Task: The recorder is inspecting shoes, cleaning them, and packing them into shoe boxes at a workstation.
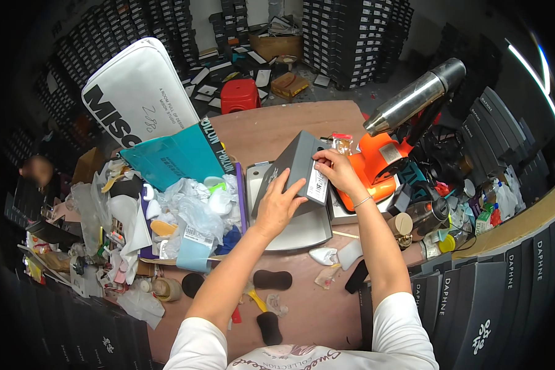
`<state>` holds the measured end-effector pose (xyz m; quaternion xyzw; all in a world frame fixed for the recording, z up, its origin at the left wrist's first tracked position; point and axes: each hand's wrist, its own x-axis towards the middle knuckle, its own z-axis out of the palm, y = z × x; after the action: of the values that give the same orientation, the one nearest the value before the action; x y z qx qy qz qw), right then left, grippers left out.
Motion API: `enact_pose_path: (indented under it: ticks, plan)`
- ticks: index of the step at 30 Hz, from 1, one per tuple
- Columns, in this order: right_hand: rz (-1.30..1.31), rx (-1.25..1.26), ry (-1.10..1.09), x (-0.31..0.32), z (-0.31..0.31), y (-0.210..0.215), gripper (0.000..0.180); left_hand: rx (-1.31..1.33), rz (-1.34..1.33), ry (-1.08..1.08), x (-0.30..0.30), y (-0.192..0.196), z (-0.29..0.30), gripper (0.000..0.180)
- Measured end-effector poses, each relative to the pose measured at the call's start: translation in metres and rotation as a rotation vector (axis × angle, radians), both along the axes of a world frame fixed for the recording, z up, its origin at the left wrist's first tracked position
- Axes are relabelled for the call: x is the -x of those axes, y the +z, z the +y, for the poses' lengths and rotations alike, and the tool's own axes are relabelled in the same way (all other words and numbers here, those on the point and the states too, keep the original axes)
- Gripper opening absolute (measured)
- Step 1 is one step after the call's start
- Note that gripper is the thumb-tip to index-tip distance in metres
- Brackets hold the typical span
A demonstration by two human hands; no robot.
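Observation:
A dark grey shoebox with a white label on its end stands tilted in the middle of the table. Beneath it is an open tray-like box part with a pale inside. My left hand rests against the shoebox, its fingers spread apart over the near side. At the labelled end, my right hand has its fingers bent and pressed at the upper edge, next to the label. Whether the shoebox is joined to the pale part below cannot be made out.
An orange machine with a metal cylinder stands close to my right forearm. Left is a purple-edged carton of crumpled plastic. Dark shoe-shaped pads and a yellow-handled brush lie nearer. Stacked shoeboxes line the right.

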<state>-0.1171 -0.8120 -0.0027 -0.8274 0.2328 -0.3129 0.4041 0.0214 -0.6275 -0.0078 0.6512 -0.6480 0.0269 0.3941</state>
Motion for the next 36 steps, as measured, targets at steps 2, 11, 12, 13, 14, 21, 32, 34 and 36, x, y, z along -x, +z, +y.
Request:
enact_pose_path:
  ticks: [2, 11, 12, 13, 14, 21, 32, 34, 36]
  plan:
    - [0.001, 0.015, -0.019, -0.004, 0.003, 0.003, 0.020, 0.000, 0.019, -0.003, -0.004, 0.002, 0.001, 0.045]
    - [-0.017, 0.050, -0.064, -0.010, 0.009, -0.001, 0.012, -0.010, 0.037, 0.009, -0.007, 0.001, 0.003, 0.045]
    - [-0.041, 0.047, -0.077, -0.012, 0.012, 0.001, 0.012, -0.015, 0.039, 0.009, -0.008, 0.001, 0.003, 0.045]
    - [-0.066, 0.043, -0.090, -0.012, 0.014, 0.001, 0.011, -0.019, 0.042, 0.009, -0.008, 0.001, 0.003, 0.045]
    - [-0.064, 0.059, -0.087, -0.012, 0.014, 0.001, 0.012, -0.015, 0.039, 0.007, -0.008, 0.001, 0.003, 0.045]
    - [-0.020, 0.048, -0.078, -0.006, 0.017, 0.004, 0.011, -0.008, 0.045, 0.000, -0.005, -0.001, 0.008, 0.046]
    - [-0.055, 0.006, -0.098, -0.004, 0.023, 0.000, 0.015, -0.035, 0.061, -0.017, -0.007, 0.001, 0.006, 0.046]
    - [-0.010, 0.010, -0.096, -0.001, 0.025, 0.006, 0.016, -0.042, 0.061, -0.012, -0.006, 0.001, 0.006, 0.046]
    - [0.005, 0.062, -0.071, 0.000, 0.021, 0.001, 0.015, -0.032, 0.064, -0.020, -0.006, -0.001, 0.006, 0.045]
